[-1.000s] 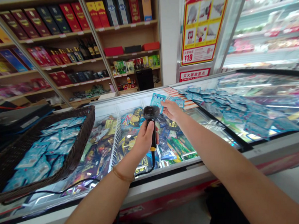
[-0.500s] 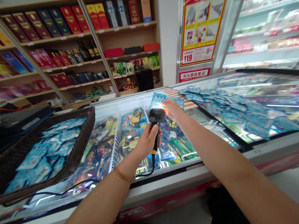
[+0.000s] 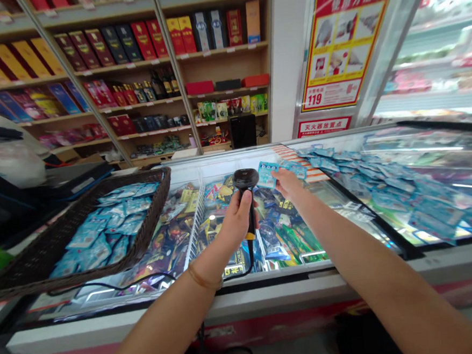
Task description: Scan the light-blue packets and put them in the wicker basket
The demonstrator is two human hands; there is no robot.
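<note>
My left hand (image 3: 242, 214) is wrapped round the handle of a black and yellow barcode scanner (image 3: 246, 178), its head upright over the freezer. My right hand (image 3: 287, 183) pinches a light blue packet (image 3: 267, 175) just right of the scanner head, with a gap between them. A second blue packet (image 3: 294, 168) shows behind the fingers; I cannot tell whether it is held. Many similar blue packets (image 3: 381, 175) are spread on the freezer's glass at the right. More blue packets (image 3: 113, 218) lie in a brown wicker basket (image 3: 162, 198) at the left.
Below my hands is a chest freezer (image 3: 268, 290) with wrapped goods and a white wire divider (image 3: 194, 223). The scanner's black cable (image 3: 126, 286) runs left over the front edge. Behind stand shelves of boxes (image 3: 125, 44) and a red wall poster (image 3: 348, 45).
My right hand has moved the blue packet away from the scanner head to the right. The bright light on the packet is gone. The whole view has shifted.
</note>
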